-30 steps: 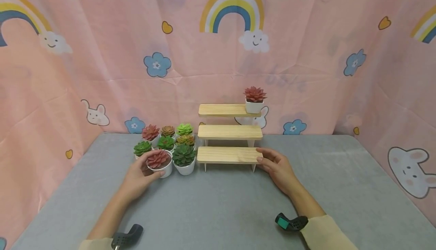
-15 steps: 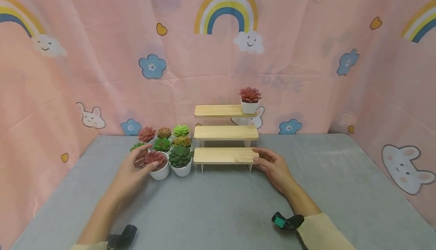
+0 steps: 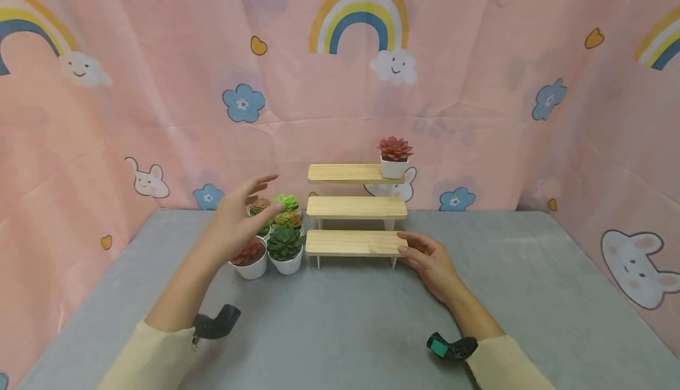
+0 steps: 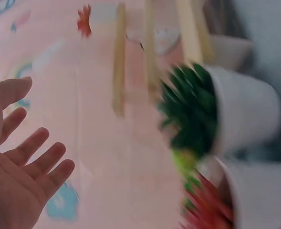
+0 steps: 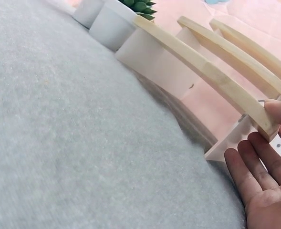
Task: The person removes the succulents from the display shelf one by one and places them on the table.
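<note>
My left hand [image 3: 234, 225] is raised over the potted succulents, fingers spread and holding nothing; the left wrist view shows its bare palm [image 4: 16, 191]. Below it stand a red succulent in a white pot [image 3: 252, 267] and a dark green succulent [image 3: 285, 243], blurred in the left wrist view. The hand hides some of the plants behind. With thumb and fingers, my right hand [image 3: 432, 263] grips the right end of the lowest board [image 3: 356, 242] of a three-step wooden shelf. On the top board's right end sits a red succulent in a square white pot [image 3: 395, 160].
Brown [image 3: 260, 205], bright green [image 3: 288, 201] and yellowish succulents [image 3: 288, 219] crowd close to the shelf's left side. The middle board [image 3: 356, 207] is bare. A grey cloth [image 3: 350, 325] covers the table, and a pink patterned curtain [image 3: 297, 83] hangs behind.
My left hand has let go of the red succulent at the front and risen up and to the right above the pots. The right hand keeps its grip on the shelf.
</note>
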Demonstrator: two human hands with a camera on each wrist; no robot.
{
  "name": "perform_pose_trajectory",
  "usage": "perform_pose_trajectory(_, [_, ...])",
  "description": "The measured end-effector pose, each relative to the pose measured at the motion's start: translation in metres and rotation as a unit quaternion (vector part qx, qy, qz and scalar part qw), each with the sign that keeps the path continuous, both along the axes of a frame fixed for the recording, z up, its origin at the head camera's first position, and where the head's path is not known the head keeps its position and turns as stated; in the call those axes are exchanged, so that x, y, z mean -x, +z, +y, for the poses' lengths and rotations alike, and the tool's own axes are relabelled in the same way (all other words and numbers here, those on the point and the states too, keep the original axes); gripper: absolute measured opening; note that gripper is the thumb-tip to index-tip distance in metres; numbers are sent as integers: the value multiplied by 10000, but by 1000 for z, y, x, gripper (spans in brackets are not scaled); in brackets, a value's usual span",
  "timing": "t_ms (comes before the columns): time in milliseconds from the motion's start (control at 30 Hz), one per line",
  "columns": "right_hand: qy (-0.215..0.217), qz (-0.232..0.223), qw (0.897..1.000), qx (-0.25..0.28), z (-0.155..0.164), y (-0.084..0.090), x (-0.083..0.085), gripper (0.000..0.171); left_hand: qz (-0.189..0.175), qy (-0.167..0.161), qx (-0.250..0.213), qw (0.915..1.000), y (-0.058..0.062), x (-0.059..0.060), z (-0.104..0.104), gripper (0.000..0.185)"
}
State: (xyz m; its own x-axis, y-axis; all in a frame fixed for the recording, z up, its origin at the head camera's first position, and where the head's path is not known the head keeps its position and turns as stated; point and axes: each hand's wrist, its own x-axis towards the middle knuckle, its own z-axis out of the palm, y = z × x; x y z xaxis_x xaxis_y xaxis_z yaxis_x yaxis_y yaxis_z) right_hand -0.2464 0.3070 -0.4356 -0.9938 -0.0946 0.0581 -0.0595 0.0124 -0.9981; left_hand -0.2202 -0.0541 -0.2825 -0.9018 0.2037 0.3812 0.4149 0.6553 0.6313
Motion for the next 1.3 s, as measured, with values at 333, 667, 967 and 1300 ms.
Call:
perform_pose_trajectory(333, [-6,-6,9998,174,5,-4,-3,49,187,-1043,-72,9943,36,38,87,59])
perform_pose_trajectory(667, [58,-62,9997,220,-1,-7,-4,48,-568,-1598,-893,9815,25,81,157,63])
perform_pose_trajectory(967, [139,-42,9995,263,-8,-9,0,47,-561,-1973,-1602,9655,9,109,186,58])
perform_pose_trajectory(1300, [132,-39,9993,353,3,-5,0,48,-300,-1543,-1405,9775,0,114,198,46])
